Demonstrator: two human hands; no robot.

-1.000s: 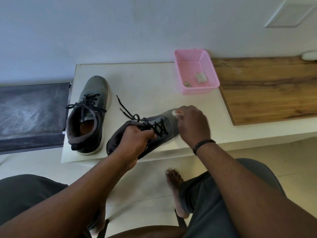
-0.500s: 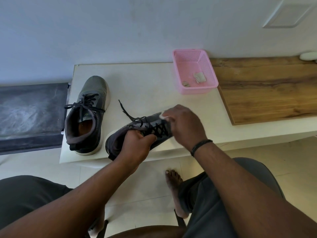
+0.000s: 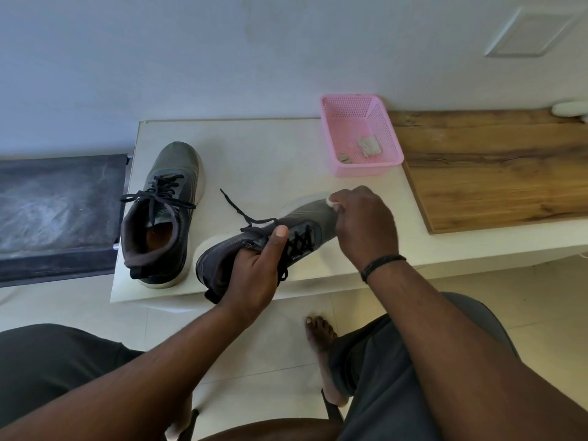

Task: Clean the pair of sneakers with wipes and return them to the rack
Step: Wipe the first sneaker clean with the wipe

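Two grey sneakers with black laces and white soles are on the white low table (image 3: 261,160). The left sneaker (image 3: 165,211) stands upright on its sole, untouched. My left hand (image 3: 254,265) grips the right sneaker (image 3: 302,224) at its collar and laces, tilting it on its side. My right hand (image 3: 362,224) pinches a small white wipe (image 3: 332,201) and presses it against the sneaker's toe.
A pink plastic basket (image 3: 337,128) with crumpled used wipes sits at the table's back right. A wooden board (image 3: 496,167) lies to the right, a dark mat (image 3: 57,214) to the left. My bare foot (image 3: 319,338) rests on the tiled floor below.
My right hand with the wipe slid back along the sneaker toward the laces, then forward to the toe again. My left hand shifted its hold, thumb now over the laces.
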